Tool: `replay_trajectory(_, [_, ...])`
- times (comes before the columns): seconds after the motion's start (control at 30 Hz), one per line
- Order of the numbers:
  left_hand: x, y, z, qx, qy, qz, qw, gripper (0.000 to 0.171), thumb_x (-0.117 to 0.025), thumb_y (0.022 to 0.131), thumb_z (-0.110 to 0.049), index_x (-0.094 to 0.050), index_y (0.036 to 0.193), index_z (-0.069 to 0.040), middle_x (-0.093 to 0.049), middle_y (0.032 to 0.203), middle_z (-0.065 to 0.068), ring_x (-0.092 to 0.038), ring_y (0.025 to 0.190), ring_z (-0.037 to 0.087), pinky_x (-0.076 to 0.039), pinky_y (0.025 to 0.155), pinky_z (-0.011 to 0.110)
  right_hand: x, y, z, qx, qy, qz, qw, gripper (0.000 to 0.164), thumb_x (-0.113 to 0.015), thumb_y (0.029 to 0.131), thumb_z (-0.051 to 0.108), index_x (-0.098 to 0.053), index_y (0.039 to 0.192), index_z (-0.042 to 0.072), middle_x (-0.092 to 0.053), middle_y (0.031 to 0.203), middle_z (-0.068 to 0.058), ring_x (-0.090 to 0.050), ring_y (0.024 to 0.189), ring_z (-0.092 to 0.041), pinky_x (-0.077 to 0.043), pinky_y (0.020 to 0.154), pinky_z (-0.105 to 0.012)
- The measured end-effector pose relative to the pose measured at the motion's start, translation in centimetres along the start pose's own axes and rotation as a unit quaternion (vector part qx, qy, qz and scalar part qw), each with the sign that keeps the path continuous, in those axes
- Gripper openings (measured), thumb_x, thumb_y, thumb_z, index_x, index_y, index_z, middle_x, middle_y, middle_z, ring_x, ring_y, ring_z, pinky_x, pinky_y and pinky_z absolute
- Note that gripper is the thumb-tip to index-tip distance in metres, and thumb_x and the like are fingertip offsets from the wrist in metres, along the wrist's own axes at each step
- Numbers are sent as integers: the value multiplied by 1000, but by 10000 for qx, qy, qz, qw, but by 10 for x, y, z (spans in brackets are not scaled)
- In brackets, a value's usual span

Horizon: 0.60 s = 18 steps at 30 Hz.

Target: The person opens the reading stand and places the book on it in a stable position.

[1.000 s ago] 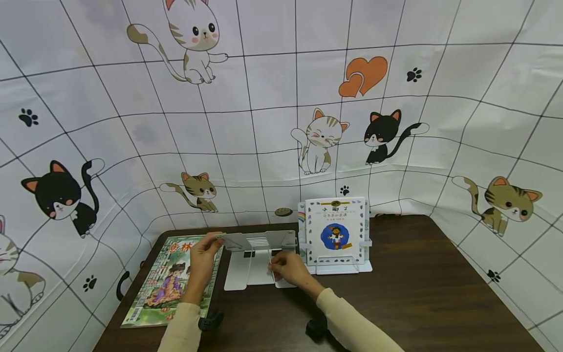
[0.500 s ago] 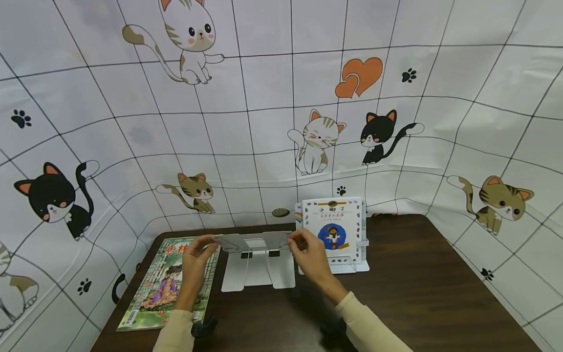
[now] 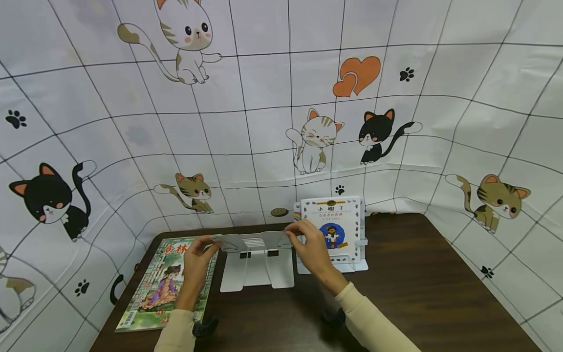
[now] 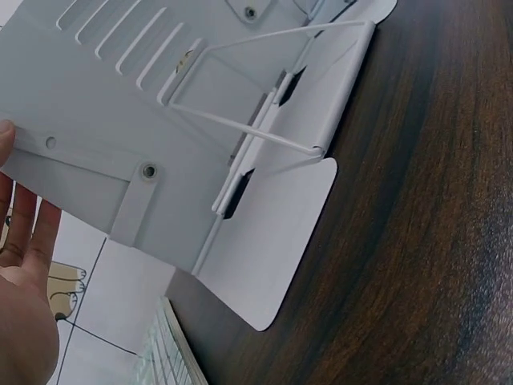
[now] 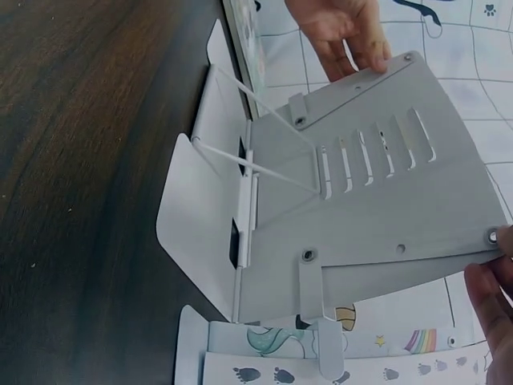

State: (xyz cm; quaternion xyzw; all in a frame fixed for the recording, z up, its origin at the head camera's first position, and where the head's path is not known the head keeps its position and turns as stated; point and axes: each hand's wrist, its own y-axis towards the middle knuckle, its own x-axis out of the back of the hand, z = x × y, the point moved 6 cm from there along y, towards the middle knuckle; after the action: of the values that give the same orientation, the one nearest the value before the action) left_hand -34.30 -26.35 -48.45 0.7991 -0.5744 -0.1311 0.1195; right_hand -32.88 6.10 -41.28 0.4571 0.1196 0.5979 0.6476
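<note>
A white metal book stand (image 3: 257, 268) stands on the table with its back panel (image 5: 377, 216) raised over the flat base. A wire prop (image 4: 248, 128) runs from the base up to the slots in the panel. My left hand (image 3: 196, 261) pinches the panel's left upper edge, thumb on the near face and fingers behind. At the right upper corner my right hand (image 3: 311, 252) pinches the panel between thumb and fingers, as the right wrist view (image 5: 493, 305) also shows.
A colourful magazine (image 3: 164, 288) lies left of the stand. To the right, a second white stand holds a picture book (image 3: 334, 215) upright. Cat-print cloth (image 3: 250, 122) hangs behind the dark wooden table (image 3: 409, 283).
My right hand has left the wire prop near the base, risen, and taken the panel's right upper corner. The left hand keeps its hold at the left edge.
</note>
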Motion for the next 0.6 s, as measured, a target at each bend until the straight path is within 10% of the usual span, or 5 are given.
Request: replay_trajectory(0.6, [15,-23,-9,-227,-7,-60,9997,13,-76,93,7,-69,104,5,-70,101,-5,-72,92,8,-58,82,19,-12,24,-3,-84,-124,376,9992,6,-76,96,-1,-74,99,5,-75,98,-10,-76,92,-24,-66,83,-36])
